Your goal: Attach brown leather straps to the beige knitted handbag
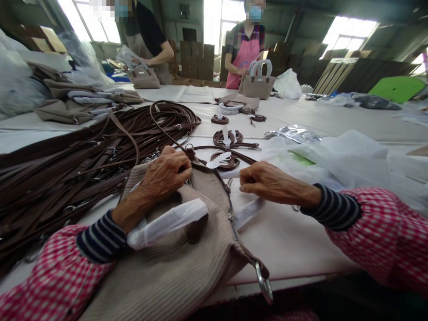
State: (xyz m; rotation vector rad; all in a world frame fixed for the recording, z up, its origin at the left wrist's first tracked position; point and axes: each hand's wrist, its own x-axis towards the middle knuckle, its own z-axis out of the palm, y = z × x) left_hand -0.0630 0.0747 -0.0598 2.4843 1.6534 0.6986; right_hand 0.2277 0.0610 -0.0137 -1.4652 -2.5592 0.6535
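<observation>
A beige corduroy handbag [160, 267] lies tilted on the table in front of me, its zipped top gaping. White wrapping covers its handle [170, 223], and a metal ring [264, 283] hangs from its near corner. My left hand [163, 171] is closed on the bag's far top edge, beside a brown tab with a ring; its fingertips are partly hidden. To the right of the bag, my right hand [264, 183] is closed where a thin brown strap [242, 156] runs into it. A small metal clasp [229, 185] hangs between the hands.
A big heap of brown straps [83, 165] fills the left. Coiled straps [227, 138] lie beyond the bag, with white plastic sheeting [354, 160] at right. Across the table, two people handle similar bags [259, 85]. Folded bags [63, 107] are piled at back left.
</observation>
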